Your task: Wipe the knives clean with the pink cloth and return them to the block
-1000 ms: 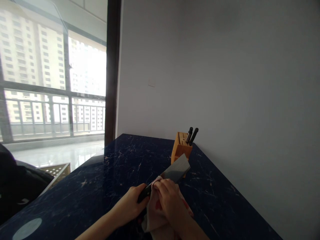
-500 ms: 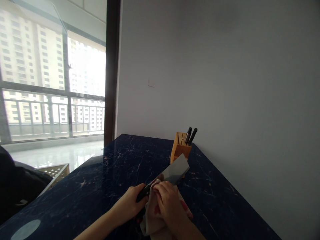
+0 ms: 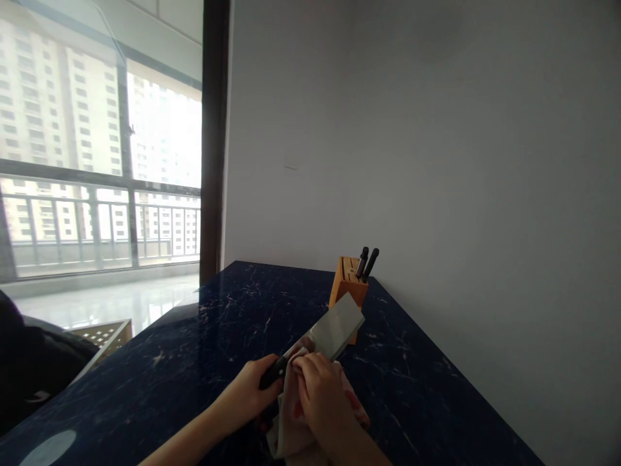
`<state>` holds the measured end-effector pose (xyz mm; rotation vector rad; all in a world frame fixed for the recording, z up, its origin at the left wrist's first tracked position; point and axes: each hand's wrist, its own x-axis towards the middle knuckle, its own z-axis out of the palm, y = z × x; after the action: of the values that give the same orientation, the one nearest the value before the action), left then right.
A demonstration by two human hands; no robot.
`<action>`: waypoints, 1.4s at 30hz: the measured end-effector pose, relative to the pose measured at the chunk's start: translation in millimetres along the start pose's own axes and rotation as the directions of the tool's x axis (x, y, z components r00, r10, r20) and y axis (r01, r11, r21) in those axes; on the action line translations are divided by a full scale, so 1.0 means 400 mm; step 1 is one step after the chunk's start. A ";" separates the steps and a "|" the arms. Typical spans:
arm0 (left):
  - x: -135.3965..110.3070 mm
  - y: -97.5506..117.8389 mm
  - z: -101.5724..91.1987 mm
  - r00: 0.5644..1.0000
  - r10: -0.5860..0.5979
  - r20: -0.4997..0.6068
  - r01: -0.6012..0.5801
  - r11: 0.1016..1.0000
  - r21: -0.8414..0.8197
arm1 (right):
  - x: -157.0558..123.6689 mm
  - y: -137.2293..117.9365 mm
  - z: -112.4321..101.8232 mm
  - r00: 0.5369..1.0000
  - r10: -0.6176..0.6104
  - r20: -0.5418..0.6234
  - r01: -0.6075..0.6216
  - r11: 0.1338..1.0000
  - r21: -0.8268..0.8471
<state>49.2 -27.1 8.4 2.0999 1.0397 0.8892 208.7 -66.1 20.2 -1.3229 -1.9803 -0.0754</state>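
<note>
My left hand [image 3: 255, 383] is wrapped round the black handle of a cleaver [image 3: 336, 329]. Its broad steel blade points up and to the right above the table. In my right hand [image 3: 321, 393] is a white cloth with red patches [image 3: 291, 430], bunched under the fingers and pressed against the blade near the handle. Part of the cloth hangs below the hand. Just behind the blade stands a wooden knife block [image 3: 345, 285] with two black-handled tools in it; the blade hides its lower part.
The dark blue marbled table [image 3: 228, 336] stretches ahead to a grey wall [image 3: 436, 194]. A pale round patch [image 3: 51, 448] shows at its near left. Beyond the left edge are a black bag-like item [image 3: 39, 375] and a perforated light-coloured chair or rack [image 3: 109, 335].
The cleaver's blade has turned slightly and looks brighter. Both hands keep their hold, with the cloth still against the blade. The whole view has shifted a little.
</note>
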 end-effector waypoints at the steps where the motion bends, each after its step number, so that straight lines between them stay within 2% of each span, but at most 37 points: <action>1: -0.001 0.001 0.001 1.000 0.005 0.000 -0.005 1.000 -0.002 | -0.001 0.001 0.003 1.000 -0.005 -0.018 0.005 1.000 0.007; 6: 0.001 -0.002 0.008 1.000 -0.015 0.021 0.015 1.000 0.017 | -0.006 0.005 0.004 0.998 -0.054 -0.023 0.055 0.998 0.031; 10: 0.008 -0.019 0.010 0.999 -0.038 0.017 0.037 0.999 0.029 | -0.012 0.007 0.000 0.999 -0.036 -0.008 0.036 0.999 0.035; 15: 0.007 -0.019 0.010 0.999 -0.037 0.004 0.037 0.999 0.017 | -0.015 0.009 0.008 0.999 -0.022 -0.048 0.022 1.000 -0.004; 22: -0.001 -0.008 0.006 0.999 -0.034 0.008 0.034 0.999 -0.018 | -0.016 0.008 0.021 0.987 -0.099 -0.126 0.094 0.995 -0.045; 28: 0.003 -0.025 0.011 0.999 -0.036 -0.014 0.036 0.999 -0.018 | -0.017 0.004 0.014 0.991 -0.067 -0.114 0.064 0.997 -0.030; 32: 0.002 -0.018 0.010 1.000 -0.008 -0.007 0.008 1.000 0.010 | -0.013 0.005 0.015 0.983 -0.115 -0.144 0.108 0.993 -0.056; 38: 0.002 -0.016 0.008 1.000 -0.021 -0.002 0.022 1.000 0.018 | -0.010 0.003 0.013 0.990 -0.112 -0.083 0.105 0.991 -0.088; 42: 0.005 -0.023 0.010 1.000 -0.011 -0.013 0.011 1.000 0.019 | -0.012 -0.002 0.016 0.984 -0.149 -0.101 0.132 0.978 -0.164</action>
<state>49.5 -21.8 -0.2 2.1048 1.0694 0.8920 205.6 -67.4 12.7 -1.2443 -2.0020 -0.3721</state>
